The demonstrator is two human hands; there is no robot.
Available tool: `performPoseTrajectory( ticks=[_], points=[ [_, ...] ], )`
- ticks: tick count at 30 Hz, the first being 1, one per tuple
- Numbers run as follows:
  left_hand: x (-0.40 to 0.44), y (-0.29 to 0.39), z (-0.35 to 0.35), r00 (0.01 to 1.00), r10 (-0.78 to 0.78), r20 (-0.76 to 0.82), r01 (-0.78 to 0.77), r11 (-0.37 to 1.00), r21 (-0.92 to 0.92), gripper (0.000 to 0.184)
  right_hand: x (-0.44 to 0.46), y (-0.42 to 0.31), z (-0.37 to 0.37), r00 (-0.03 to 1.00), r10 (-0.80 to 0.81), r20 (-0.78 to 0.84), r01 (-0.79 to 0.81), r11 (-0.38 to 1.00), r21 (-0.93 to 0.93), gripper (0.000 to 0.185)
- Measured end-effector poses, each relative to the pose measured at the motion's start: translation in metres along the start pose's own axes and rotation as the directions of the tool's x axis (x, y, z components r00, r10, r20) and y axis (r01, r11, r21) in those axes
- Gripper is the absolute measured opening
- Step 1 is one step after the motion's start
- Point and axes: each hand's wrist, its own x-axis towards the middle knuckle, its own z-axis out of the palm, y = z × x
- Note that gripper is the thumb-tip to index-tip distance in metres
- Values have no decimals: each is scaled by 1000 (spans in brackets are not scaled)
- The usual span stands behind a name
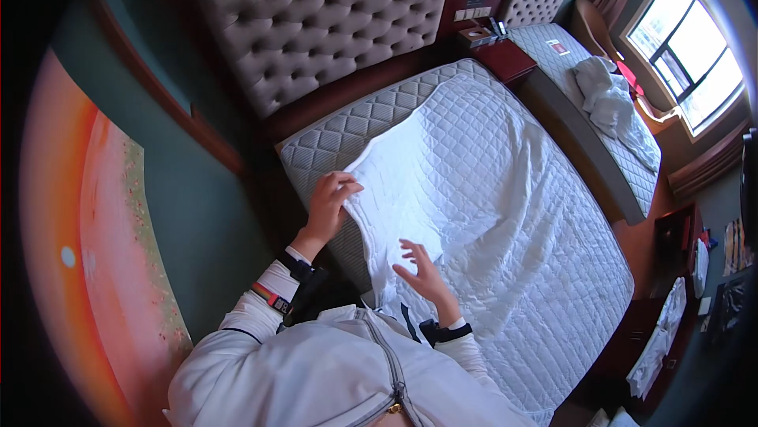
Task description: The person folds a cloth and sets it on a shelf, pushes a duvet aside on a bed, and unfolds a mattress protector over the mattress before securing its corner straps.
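A white quilted mattress pad [474, 135] lies over most of the near bed, with loose folds running across its middle. My left hand [330, 202] is closed on the pad's edge at the left side of the bed, its fingers curled over the border. Lower and to the right, my right hand [426, 275] hovers over the pad with fingers spread and nothing in them. Part of the patterned mattress [324, 147] shows uncovered along the headboard end and left side.
A tufted headboard [324, 16] stands behind the bed. Right of it is a dark red nightstand [509, 60] with a tissue box. A second bed [545, 56] holds crumpled white bedding [608, 99]. White cloth [659, 336] lies on dark furniture at the lower right.
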Motion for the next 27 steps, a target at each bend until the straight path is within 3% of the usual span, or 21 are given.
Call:
performPoseTrajectory(
  ticks=[3, 6, 8, 11, 12, 15, 16, 19, 20, 21, 24, 27],
  points=[
    [-2, 8, 0, 996, 44, 75, -43, 999, -15, 36, 35, -15, -3, 987, -49, -153, 60, 996, 64, 64],
    [-12, 11, 14, 989, 49, 141, -31, 991, -128, 34, 60, -34, 2, 980, -68, -186, 60, 997, -48, 72],
    [-15, 12, 26, 970, 152, 191, -103, 965, -242, 32, 78, -37, 11, 969, -88, -229, 69, 994, -90, 76],
    [-25, 3, 44, 944, 222, 244, -122, 923, -365, 21, 107, -34, 18, 936, -257, -240, 152, 911, -384, 74],
    [-26, -6, 47, 931, 254, 261, -146, 917, -372, 22, 118, -32, 20, 939, -265, -220, 155, 895, -418, 59],
    [-18, -46, 49, 967, 127, 219, -18, 899, -438, 32, 156, -26, 31, 963, -235, -130, 146, 865, -481, 40],
    [-16, -68, 51, 969, 69, 237, 45, 894, -445, 46, 171, -24, 40, 959, -227, -172, 123, 875, -469, 28],
    [-13, -126, 57, 957, -225, 182, 287, 825, -487, 55, 215, -24, 62, 983, -139, -117, 76, 898, -434, 26],
    [-23, -149, 66, 934, -277, 227, 351, 830, -433, 61, 230, -27, 70, 987, -127, -95, 74, 900, -430, 26],
    [-36, -174, 78, 840, -386, 383, 534, 716, -450, 64, 246, -31, 78, 990, -122, -75, 77, 895, -439, 24],
    [-90, -235, 120, 382, -520, 764, 924, 237, -300, 77, 285, -44, 98, 993, -117, -34, 92, 901, -425, 24],
    [-146, -280, 166, 472, -362, 804, 824, 505, -257, 67, 315, -57, 114, 995, -102, 4, 97, 927, -362, 24]
  ],
)
